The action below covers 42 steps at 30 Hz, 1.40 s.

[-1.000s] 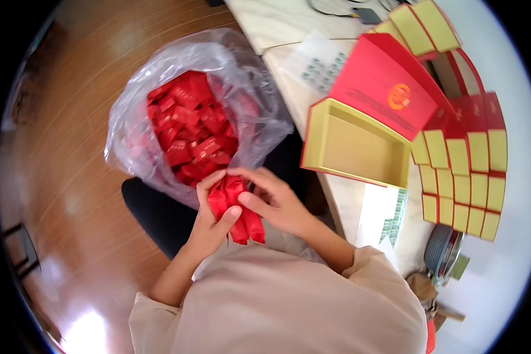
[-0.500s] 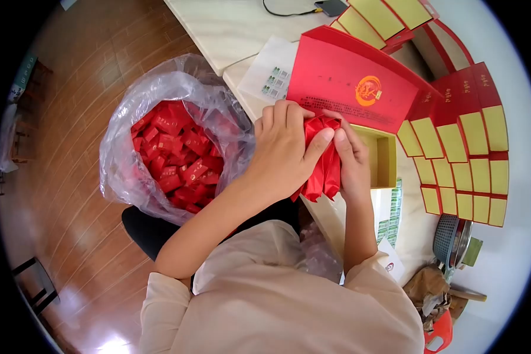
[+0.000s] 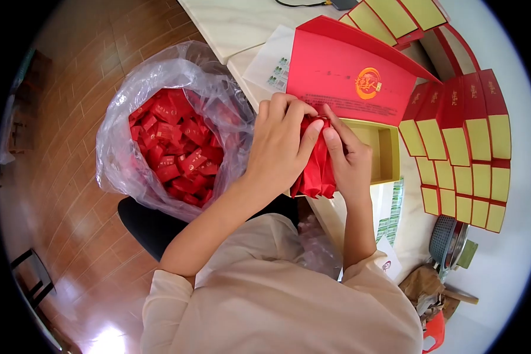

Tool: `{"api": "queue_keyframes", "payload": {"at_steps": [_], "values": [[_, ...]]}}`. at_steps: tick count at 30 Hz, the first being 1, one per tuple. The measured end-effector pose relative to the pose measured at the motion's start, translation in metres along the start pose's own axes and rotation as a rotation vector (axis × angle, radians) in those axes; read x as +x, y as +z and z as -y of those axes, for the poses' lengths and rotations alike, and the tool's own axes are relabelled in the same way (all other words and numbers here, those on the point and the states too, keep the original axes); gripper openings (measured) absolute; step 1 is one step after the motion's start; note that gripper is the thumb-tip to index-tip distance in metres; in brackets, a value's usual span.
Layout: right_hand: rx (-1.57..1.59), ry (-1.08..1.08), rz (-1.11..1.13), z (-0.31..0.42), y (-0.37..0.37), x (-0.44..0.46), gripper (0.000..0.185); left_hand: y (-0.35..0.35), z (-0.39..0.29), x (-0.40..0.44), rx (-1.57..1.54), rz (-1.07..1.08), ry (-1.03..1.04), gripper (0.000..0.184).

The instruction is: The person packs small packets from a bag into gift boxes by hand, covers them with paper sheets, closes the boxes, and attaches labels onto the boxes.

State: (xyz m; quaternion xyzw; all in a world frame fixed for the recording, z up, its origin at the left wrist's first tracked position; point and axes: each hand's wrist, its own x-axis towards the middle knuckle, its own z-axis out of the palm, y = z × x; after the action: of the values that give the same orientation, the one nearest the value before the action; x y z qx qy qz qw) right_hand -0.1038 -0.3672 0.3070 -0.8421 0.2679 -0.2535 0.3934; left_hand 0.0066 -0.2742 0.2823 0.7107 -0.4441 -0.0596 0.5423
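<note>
Between my two hands is a bunch of shiny red packets [image 3: 316, 174], standing side by side with their crimped ends toward me. My left hand [image 3: 282, 137] is closed around the far left side, its thumb pressed on top. From the other side my right hand [image 3: 349, 158] grips the bunch with thumb and fingers. Just beyond and below the hands lies an open gift box with a yellow inside [image 3: 386, 154]. Its raised red lid [image 3: 347, 76] bears a gold round emblem. The hands hide the box's left part.
A clear plastic bag [image 3: 115, 138] full of small red packets [image 3: 174, 141] stands left of the table. Red and yellow boxes [image 3: 454, 138] are stacked at the right. Green-and-white sticker sheets [image 3: 390, 215] lie on the table, and a grey basket [image 3: 441, 239] sits near the wall.
Both hands still hold the red packets; they have shifted slightly left, and the grip has tightened around the far end. The whole view has moved a little.
</note>
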Motion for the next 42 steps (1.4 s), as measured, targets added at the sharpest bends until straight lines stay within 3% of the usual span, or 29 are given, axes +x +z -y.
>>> {"api": "queue_keyframes", "payload": {"at_steps": [1,5,9,11,12,14,15,20,22,24,26,28,30,33,35,38,42], "values": [[-0.127,-0.078,-0.006,-0.001,0.002,0.0,0.036,0.002,0.001,-0.001,0.013,-0.026,0.003,0.024],[-0.37,-0.05,0.126,0.003,0.008,0.0,0.05,0.0,0.002,0.0,0.095,-0.14,0.031,0.03],[-0.367,-0.193,0.093,-0.004,0.009,0.0,0.045,-0.002,0.003,-0.003,0.044,-0.131,-0.04,0.043],[-0.314,-0.109,0.002,-0.005,0.002,0.0,0.034,-0.003,0.005,-0.018,-0.189,-0.123,-0.178,0.063],[-0.32,-0.115,0.006,0.0,-0.002,0.0,0.034,-0.004,0.003,-0.026,-0.194,-0.13,-0.178,0.063],[-0.222,0.279,-0.042,0.013,-0.009,-0.003,0.027,-0.006,-0.002,-0.049,-0.308,-0.032,-0.242,0.082],[-0.229,0.277,-0.02,0.011,-0.009,-0.004,0.021,-0.006,0.001,-0.059,-0.309,0.063,-0.263,0.088],[-0.405,0.024,0.015,0.003,0.009,-0.008,0.018,0.012,0.003,-0.067,-0.296,0.073,-0.209,0.074],[-0.617,-0.13,-0.248,0.022,0.017,-0.012,0.016,0.016,0.006,-0.067,-0.302,0.081,-0.228,0.071],[-0.312,-0.066,-0.328,0.048,0.02,-0.019,0.015,0.007,0.008,-0.072,-0.45,0.029,-0.255,0.062],[-0.044,-0.276,-0.32,0.057,0.036,-0.033,0.014,-0.005,0.022,-0.083,-0.508,-0.092,-0.222,0.053],[0.071,-0.501,-0.063,0.066,0.064,-0.048,0.013,-0.015,0.051,-0.1,-0.367,-0.287,-0.259,0.037],[0.112,-0.562,0.152,0.07,0.117,-0.054,0.01,-0.027,0.091,-0.129,-0.276,-0.42,-0.37,0.033],[0.062,-0.338,0.367,0.03,0.211,-0.057,0.012,-0.02,0.181,-0.2,-0.545,-0.577,-0.715,0.03],[0.119,0.103,0.584,-0.025,0.274,-0.065,0.014,-0.037,0.209,-0.24,-0.256,-0.58,-0.831,0.031],[-0.027,0.06,0.726,-0.081,0.332,-0.076,0.016,-0.058,0.222,-0.284,-0.381,-0.644,-0.988,0.027],[-0.171,-0.145,0.535,-0.105,0.381,-0.049,0.04,-0.071,0.23,-0.306,-0.543,-0.665,-1.1,0.025]]}}
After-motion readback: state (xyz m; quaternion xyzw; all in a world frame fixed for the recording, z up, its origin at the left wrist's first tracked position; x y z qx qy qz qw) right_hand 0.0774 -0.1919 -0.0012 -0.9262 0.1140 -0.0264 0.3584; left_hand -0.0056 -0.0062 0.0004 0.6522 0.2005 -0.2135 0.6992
